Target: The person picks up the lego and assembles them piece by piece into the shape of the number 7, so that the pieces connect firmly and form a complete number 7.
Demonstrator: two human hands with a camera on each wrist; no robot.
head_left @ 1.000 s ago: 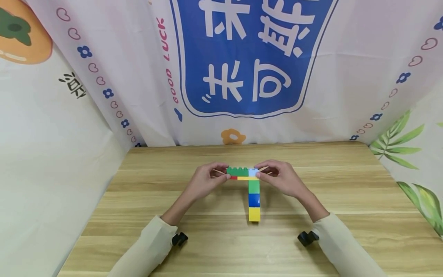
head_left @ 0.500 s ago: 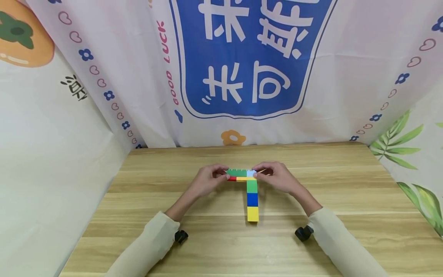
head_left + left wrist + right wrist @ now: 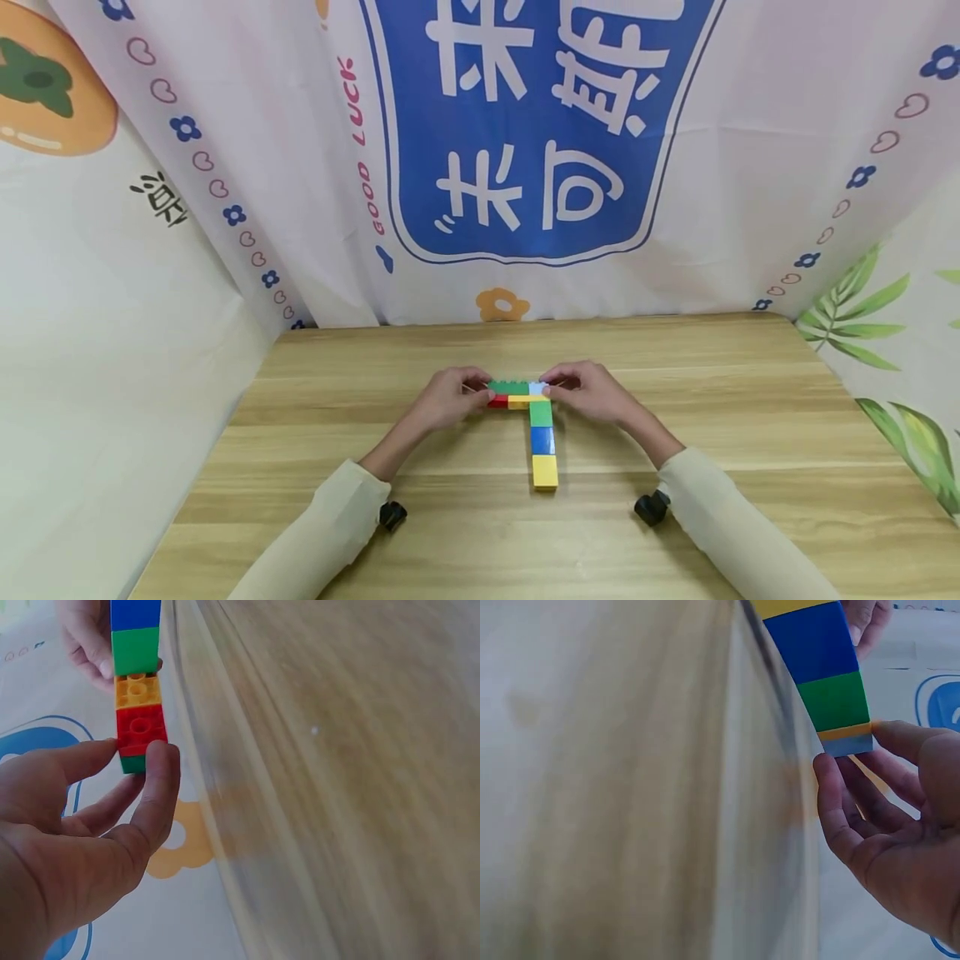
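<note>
Both hands hold one joined toy brick structure over the wooden table. Its upright column has a yellow brick at the bottom, then a blue brick and a green brick. Across the top runs an arm with an orange brick, a red brick under a long dark green brick, and a light blue brick. My left hand pinches the arm's free left end, at the red and dark green bricks. At the top right corner, my right hand pinches the light blue brick between thumb and fingers.
The wooden table spreads beneath both arms. A printed cloth hangs at its back edge, and more cloth covers the sides. A black wrist camera sits at the right sleeve, another wrist camera at the left.
The brick structure and both hands have shifted slightly left and down in the head view, the arm of bricks more than the column's base. The background has shifted a little too; both grips look the same.
</note>
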